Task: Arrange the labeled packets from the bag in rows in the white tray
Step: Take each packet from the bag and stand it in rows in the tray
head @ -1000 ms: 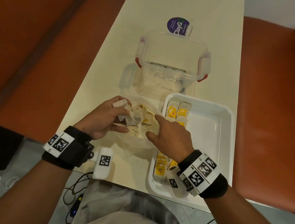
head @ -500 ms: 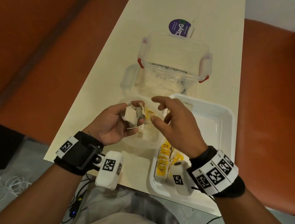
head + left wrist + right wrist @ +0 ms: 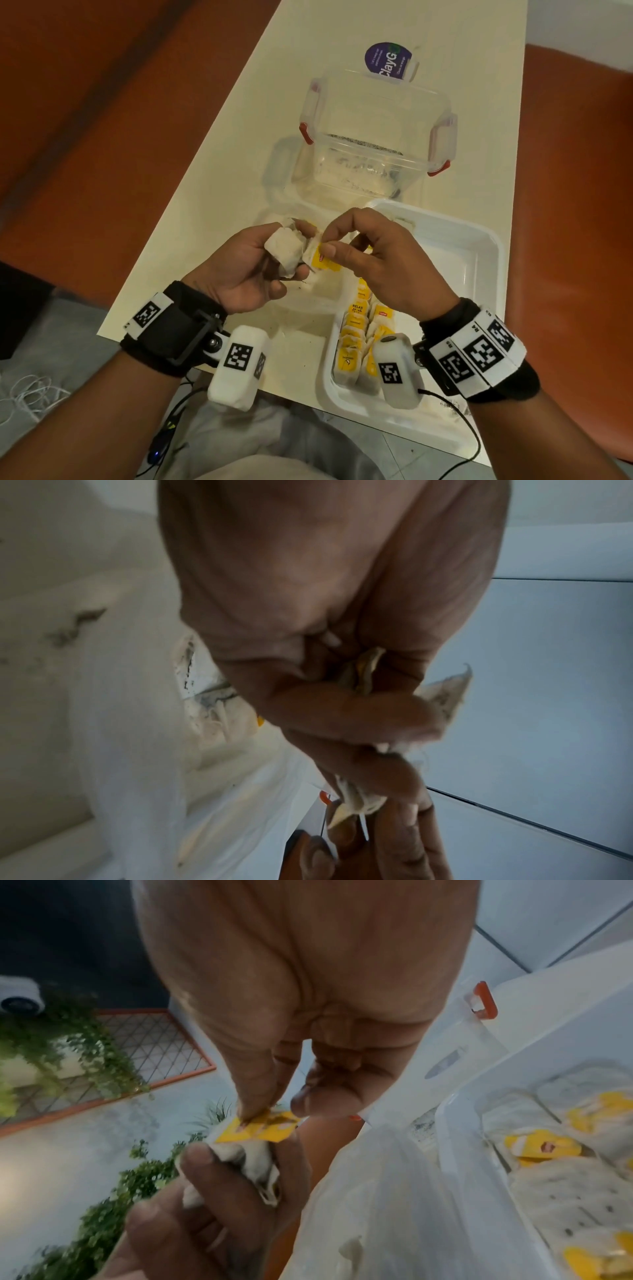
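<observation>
My left hand [image 3: 246, 260] is curled round a little bunch of packets [image 3: 286, 251] and holds them up over the clear bag [image 3: 308, 298], which lies on the surface [image 3: 212, 192] just left of the white tray [image 3: 479, 246]. My right hand [image 3: 387, 263] has its thumb and first finger pinched on the yellow label [image 3: 260, 1130] of one packet in the bunch. From the right wrist view I can see the label is caught right at its edge, so the grip is small. I think the step now is to get this one packet free from the others. To do it well I should keep my left hand tight on the rest and pull the label gently, not with a jerk, because the thin string could snag or the paper tag could tear off. If two packets come out stuck together, I should shake one loose over the bag, not over the tray. The tray already has packets [image 3: 359, 342] standing in two lines at its left side, close to me, and the rest of the tray is bare. So I should set this one next in line, label up and facing the same way as the others. The clear box [image 3: 376, 144] behind the tray is not part of this step.
</observation>
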Motion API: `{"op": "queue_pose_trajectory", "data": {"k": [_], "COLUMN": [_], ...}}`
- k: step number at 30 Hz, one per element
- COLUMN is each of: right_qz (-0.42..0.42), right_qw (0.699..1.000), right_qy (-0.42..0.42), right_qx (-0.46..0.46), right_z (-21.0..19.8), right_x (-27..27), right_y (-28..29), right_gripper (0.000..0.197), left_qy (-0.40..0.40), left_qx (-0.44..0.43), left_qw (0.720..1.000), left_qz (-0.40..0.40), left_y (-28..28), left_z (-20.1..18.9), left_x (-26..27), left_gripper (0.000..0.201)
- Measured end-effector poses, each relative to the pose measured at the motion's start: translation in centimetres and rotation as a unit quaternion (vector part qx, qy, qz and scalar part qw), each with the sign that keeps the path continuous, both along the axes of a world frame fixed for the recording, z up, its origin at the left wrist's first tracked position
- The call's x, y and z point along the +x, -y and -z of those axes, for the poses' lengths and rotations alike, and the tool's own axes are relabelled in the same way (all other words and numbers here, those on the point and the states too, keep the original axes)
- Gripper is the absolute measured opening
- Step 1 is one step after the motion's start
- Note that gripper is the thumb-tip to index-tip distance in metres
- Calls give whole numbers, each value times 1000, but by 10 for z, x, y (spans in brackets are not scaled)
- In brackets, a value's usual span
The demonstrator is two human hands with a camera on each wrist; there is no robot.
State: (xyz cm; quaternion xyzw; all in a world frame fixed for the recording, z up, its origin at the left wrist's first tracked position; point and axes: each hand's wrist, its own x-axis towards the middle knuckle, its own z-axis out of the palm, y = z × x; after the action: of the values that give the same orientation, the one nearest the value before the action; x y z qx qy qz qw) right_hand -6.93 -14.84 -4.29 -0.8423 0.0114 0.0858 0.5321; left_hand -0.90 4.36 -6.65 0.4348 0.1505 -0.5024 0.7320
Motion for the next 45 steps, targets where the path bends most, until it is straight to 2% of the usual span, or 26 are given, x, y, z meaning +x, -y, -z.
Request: {"op": "queue_pose_trajectory", "data": {"k": [3, 8, 11, 15, 20, 23, 27, 31, 35, 38, 45], "right_qz": [25, 21, 30, 78, 117, 98, 64, 66, 78, 86, 118], "right_qw": [998, 995, 995, 990, 964, 976, 994, 993, 990, 983, 943], "right_qy": [-34, -65, -64, -66, -90, -75, -59, -67, -67, -79, -117], "right_qx": [54, 79, 63, 99, 222, 182, 71, 66, 100, 139, 290], "right_z": [0, 1, 5, 6, 1, 1, 6, 11, 11, 6, 0], "right_x": [-2, -5, -4, -1, 1, -1, -9, -11, -11, -11, -14], "right_y": [2, 1, 1, 4, 0, 0, 1, 0, 2, 6, 11], "right_gripper": [2, 30, 22, 12, 29, 36, 30, 22, 8, 5, 6], "left_qy": [3, -20, -20, 2, -12, -36, -52, -36, 17, 29, 21], "left_qx": [-3, -14, -12, -5, 17, 15, -11, -18, 21, 13, -27], "left_qw": [1000, 1000, 1000, 1000, 1000, 999, 998, 999, 1000, 999, 999], "left_qz": [-3, -15, -19, -3, 0, -15, -33, -36, -12, -4, -7], "left_y": [-1, 0, -2, -5, -3, 0, 0, 2, 4, 4, -1], "left_z": [-1, -1, -1, -3, 1, 2, 2, 2, 1, 1, 3], "left_x": [-1, -4, -3, -3, -9, -11, -10, -11, -11, -10, -10], "left_gripper": [18, 21, 23, 25, 23, 23, 24, 24, 18, 9, 16]}}
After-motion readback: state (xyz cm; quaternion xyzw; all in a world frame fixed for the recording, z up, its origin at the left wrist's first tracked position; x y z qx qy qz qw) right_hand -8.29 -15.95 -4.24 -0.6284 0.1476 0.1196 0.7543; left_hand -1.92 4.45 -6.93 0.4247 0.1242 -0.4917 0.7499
